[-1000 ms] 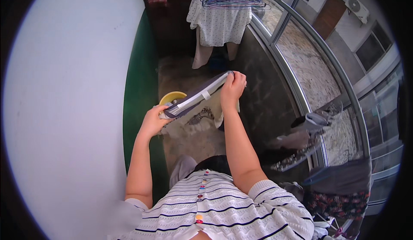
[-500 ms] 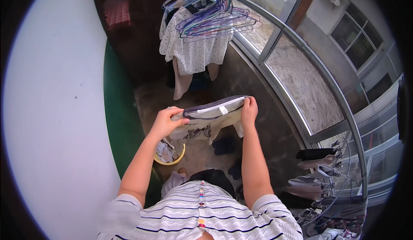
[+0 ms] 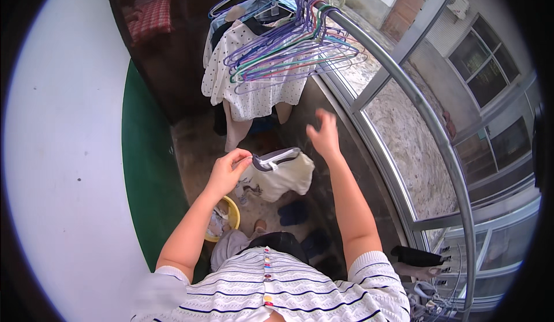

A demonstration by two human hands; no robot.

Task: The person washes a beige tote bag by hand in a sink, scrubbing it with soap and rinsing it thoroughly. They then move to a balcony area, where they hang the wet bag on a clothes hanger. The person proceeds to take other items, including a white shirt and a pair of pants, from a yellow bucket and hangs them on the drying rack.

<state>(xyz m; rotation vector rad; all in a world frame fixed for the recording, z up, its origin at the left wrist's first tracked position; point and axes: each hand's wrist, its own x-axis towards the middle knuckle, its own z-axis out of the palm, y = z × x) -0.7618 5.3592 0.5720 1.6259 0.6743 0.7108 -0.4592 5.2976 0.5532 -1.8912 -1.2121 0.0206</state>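
My left hand (image 3: 228,172) pinches the dark neckband of a cream T-shirt (image 3: 283,182) between thumb and fingers. The shirt hangs down from that hand, a dark print on its front partly folded away and the far end of its collar loose. My right hand (image 3: 325,133) is raised apart from the shirt, holding nothing, with curled fingers and the thumb held away from them. Ahead of it, a bunch of purple, green and pink wire hangers (image 3: 294,53) hangs on a metal rail (image 3: 398,71).
Behind the hangers hang several garments, among them a white dotted blouse (image 3: 259,100). By my feet stands a yellow basin (image 3: 234,212) of laundry. Dark slippers (image 3: 293,212) lie on the floor. Windows line the right side, with small clothes on a clip rack (image 3: 444,264). A green-based wall (image 3: 147,166) bounds the left.
My right hand has let go of the shirt's collar and moved up toward the hangers. The shirt now sags from my left hand alone. The view has shifted, bringing the hangers nearer.
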